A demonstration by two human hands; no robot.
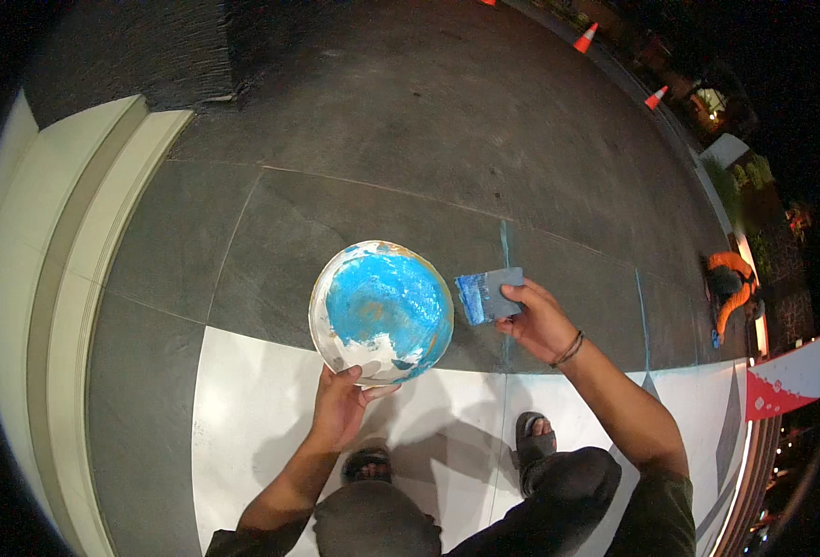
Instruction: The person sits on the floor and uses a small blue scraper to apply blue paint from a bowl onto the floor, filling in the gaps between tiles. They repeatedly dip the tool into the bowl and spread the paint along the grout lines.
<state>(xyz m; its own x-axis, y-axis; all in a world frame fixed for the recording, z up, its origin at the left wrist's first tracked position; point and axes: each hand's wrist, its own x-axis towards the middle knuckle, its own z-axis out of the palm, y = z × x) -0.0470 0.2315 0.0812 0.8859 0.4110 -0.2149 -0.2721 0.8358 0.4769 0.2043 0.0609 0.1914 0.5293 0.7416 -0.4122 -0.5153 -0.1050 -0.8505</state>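
Observation:
My left hand [342, 408] holds a round, shallow white dish or lid [359, 351] by its near edge, thumb on the rim. Bright blue paste or paint [368, 302] covers much of its inner face, with white and brownish patches showing through. In my right hand [540, 323] is a flat grey spreader [495, 299], pinched between thumb and fingers. Blue smears coat the spreader's left edge, which is just right of the dish and apart from it. Below both runs dark grey tile flooring [280, 218], with a blue streak [505, 243] along one joint.
My sandalled feet stand on a white floor band [243, 408]. Another blue line [643, 311] marks a joint further right. Cream stepped edging [103, 223] bounds the left. At far right a person in orange [730, 278] bends low near a red-and-white banner [790, 385]. Traffic cones [586, 38] stand far off.

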